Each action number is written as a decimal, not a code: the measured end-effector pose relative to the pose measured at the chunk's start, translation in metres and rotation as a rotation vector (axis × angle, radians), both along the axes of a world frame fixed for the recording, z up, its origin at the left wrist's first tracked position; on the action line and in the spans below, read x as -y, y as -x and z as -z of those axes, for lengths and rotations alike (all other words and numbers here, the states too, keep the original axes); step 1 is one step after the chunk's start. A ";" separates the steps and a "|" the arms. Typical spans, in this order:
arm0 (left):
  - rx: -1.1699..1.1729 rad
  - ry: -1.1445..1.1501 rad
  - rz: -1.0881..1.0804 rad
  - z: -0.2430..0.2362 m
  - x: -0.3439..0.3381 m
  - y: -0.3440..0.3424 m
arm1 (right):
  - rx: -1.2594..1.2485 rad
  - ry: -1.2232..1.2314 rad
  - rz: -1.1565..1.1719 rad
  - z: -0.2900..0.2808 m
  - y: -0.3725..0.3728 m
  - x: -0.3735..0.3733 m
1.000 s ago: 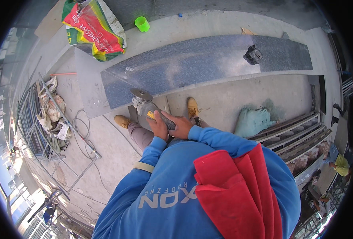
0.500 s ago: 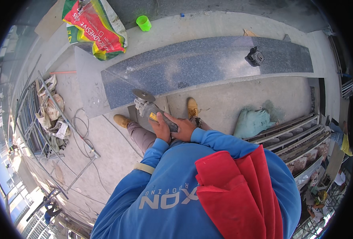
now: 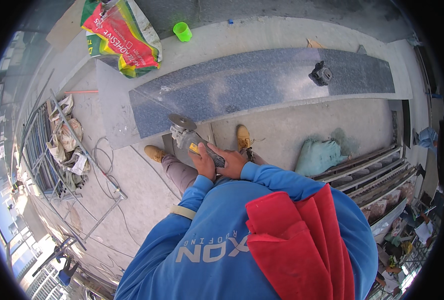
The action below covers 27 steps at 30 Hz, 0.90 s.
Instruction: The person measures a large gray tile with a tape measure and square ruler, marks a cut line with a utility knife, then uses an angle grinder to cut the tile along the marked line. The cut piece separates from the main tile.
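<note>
Both my hands are closed around the body of an angle grinder [image 3: 184, 139], held just in front of my waist. My left hand [image 3: 202, 162] grips it near a yellow patch on the casing, and my right hand [image 3: 232, 163] wraps the rear end. The grinder's round disc [image 3: 182, 121] points away from me, close to the near edge of a long, dark speckled stone slab [image 3: 197, 92]. Whether disc and slab touch, I cannot tell. On the slab's right part sits a black tool or holder [image 3: 321, 74].
A red, yellow and green bag [image 3: 124, 42] and a bright green cup [image 3: 182, 32] stand beyond the slab. Metal frames with sacks [image 3: 67, 135] and a loose cable [image 3: 104, 165] lie left. A pale green sack [image 3: 317, 156] and stacked metal bars [image 3: 367, 175] are at right.
The view has shifted very slightly. My hands keep the same hold on the angle grinder, and its place by the slab's edge is almost unchanged.
</note>
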<state>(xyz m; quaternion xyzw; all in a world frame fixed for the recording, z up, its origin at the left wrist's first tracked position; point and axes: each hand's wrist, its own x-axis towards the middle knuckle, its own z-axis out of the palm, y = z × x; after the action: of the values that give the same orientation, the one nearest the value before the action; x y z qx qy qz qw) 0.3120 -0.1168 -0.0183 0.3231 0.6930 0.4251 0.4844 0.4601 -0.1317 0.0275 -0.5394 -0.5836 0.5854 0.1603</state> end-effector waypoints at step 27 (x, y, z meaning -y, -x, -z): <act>0.016 -0.003 -0.013 0.009 -0.006 0.009 | -0.007 -0.031 0.019 0.011 0.012 -0.005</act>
<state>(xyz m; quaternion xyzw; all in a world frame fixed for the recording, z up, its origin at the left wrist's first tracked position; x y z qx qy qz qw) 0.3031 -0.1103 -0.0274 0.3158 0.6907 0.4317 0.4867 0.4478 -0.1265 0.0163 -0.5402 -0.5871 0.5766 0.1763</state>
